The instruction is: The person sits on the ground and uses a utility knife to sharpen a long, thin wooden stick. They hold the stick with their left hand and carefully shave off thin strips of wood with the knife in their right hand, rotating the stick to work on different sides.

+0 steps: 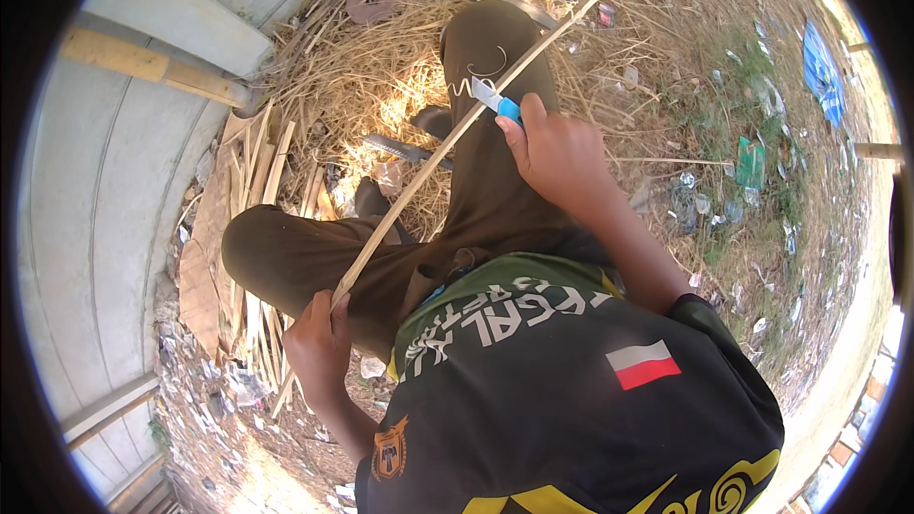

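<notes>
A long, thin bamboo strip runs slantwise across my lap, from lower left to upper right. My left hand is closed round its lower end. In my right hand is a blue-handled utility knife, its blade lying against the strip above my right thigh. Thin curled shavings hang by the blade. The strip's far end reaches past my right knee.
Between my feet lies a dark-bladed tool, perhaps a machete or saw. Cut strips are piled on the left, beside a pale panelled wall. Dry straw and shavings cover the ground ahead. Scattered litter and a blue plastic sheet lie to the right.
</notes>
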A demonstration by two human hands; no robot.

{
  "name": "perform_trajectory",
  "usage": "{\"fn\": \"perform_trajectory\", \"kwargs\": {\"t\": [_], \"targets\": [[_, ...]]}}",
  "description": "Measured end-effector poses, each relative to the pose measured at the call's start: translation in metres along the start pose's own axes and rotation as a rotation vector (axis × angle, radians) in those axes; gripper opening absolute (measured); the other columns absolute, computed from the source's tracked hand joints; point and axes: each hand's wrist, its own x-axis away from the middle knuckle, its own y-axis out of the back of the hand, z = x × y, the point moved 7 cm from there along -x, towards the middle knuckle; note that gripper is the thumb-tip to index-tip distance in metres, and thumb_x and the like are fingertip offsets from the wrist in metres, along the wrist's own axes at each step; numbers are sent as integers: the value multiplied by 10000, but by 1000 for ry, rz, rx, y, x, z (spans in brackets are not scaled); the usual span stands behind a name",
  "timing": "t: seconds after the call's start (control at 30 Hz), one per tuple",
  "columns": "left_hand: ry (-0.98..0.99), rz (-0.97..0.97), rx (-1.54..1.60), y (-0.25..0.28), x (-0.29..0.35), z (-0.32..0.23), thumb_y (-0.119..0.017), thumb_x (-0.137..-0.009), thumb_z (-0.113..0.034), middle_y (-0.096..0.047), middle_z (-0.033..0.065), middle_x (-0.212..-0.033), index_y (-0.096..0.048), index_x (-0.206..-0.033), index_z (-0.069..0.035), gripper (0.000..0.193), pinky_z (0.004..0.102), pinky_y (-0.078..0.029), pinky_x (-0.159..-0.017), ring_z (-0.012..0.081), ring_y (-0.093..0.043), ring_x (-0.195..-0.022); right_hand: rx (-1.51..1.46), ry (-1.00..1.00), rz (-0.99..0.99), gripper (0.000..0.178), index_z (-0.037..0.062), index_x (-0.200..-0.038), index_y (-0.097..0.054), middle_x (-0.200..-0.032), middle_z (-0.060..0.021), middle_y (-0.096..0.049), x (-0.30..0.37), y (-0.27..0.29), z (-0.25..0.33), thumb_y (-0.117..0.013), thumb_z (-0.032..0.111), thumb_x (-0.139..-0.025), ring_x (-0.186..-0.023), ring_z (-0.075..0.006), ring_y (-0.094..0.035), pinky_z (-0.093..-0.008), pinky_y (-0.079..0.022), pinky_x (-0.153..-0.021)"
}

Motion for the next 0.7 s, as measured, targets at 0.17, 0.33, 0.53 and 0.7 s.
{"fn": "perform_trajectory", "kwargs": {"t": [0.17,0.33,0.53,0.7], "targets": [[20,1,-14,3,11,21,-668,-1021,-281,-596,113,-640,-626,-899,-60,256,426,-417,-477,316,-595,-518,11,-30,-18,423,100,-852,-514,-526,-99,-584,1,0,-1,-579,472,-1041,-437,-321,-621,-440,-475,-400],[37,-21,-45,12,35,60,-661,-1018,-258,-560,125,-597,-624,-874,-60,248,425,-387,-461,305,-568,-485,-45,-101,37,388,90,-903,-517,-552,-131,-580,-1,-1,-5,-522,436,-1080,-482,-376,-613,-494,-460,-446],[5,-44,-114,10,41,74,-670,-988,-243,-543,125,-590,-604,-849,-60,239,435,-378,-463,314,-545,-474,-27,-117,54,394,90,-891,-517,-549,-127,-578,0,-2,1,-514,434,-1084,-483,-374,-617,-496,-459,-446],[-17,-32,-137,14,31,82,-664,-989,-229,-537,122,-587,-595,-840,-56,239,433,-379,-462,310,-538,-476,41,-87,-43,441,104,-819,-509,-512,-103,-577,1,-1,2,-563,475,-1051,-433,-320,-626,-446,-471,-394]]}}
